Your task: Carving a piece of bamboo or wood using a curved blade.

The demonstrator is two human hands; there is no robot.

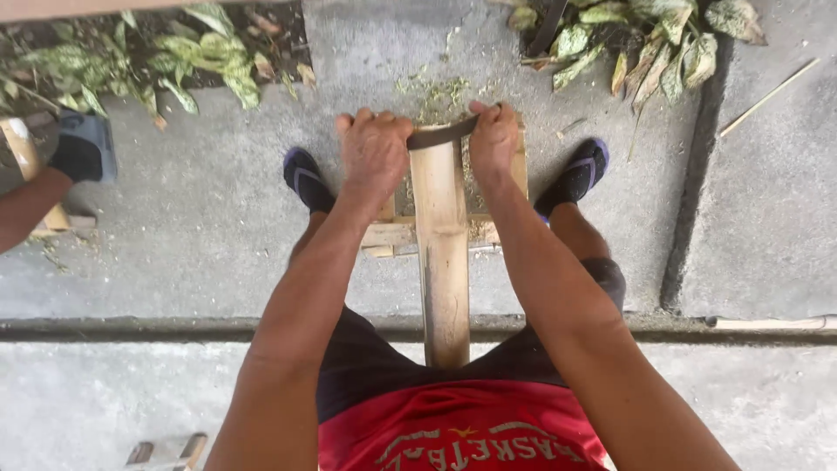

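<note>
Head view, one frame, looking straight down on a seated person's arms and legs

Left hand [373, 153]: fingers curled shut around one end of a curved dark blade [443, 135], knuckles up; the handle itself is hidden inside the fist

Right hand [493, 139]: fingers closed on the other end of the same blade, thumb lying over the top

Curved dark blade: lies crosswise on the far end of the bamboo slat [443, 253], touching it, spanning between the two fists

Bamboo slat: long, pale, flat-faced; runs from between the person's knees away to the blade, resting on a low wooden frame [388, 234] on the concrete floor [200, 218]. How the slat is fixed to the frame cannot be told

Shavings [436, 92]: greenish scatter on the concrete just beyond the blade

Feet: dark sandals with blue straps, left [305, 177] and right [577, 174], on either side of the frame

Clothing: black shorts [366, 366], red shirt [453, 432] with pale lettering

Surroundings: speckled green-and-cream leafy plants [157, 52] along the far edge at both corners; a thin stick [767, 98] on the concrete at right; another person's forearm [26, 205] and blue sandal [87, 148] at the left edge, well apart from the work
</note>
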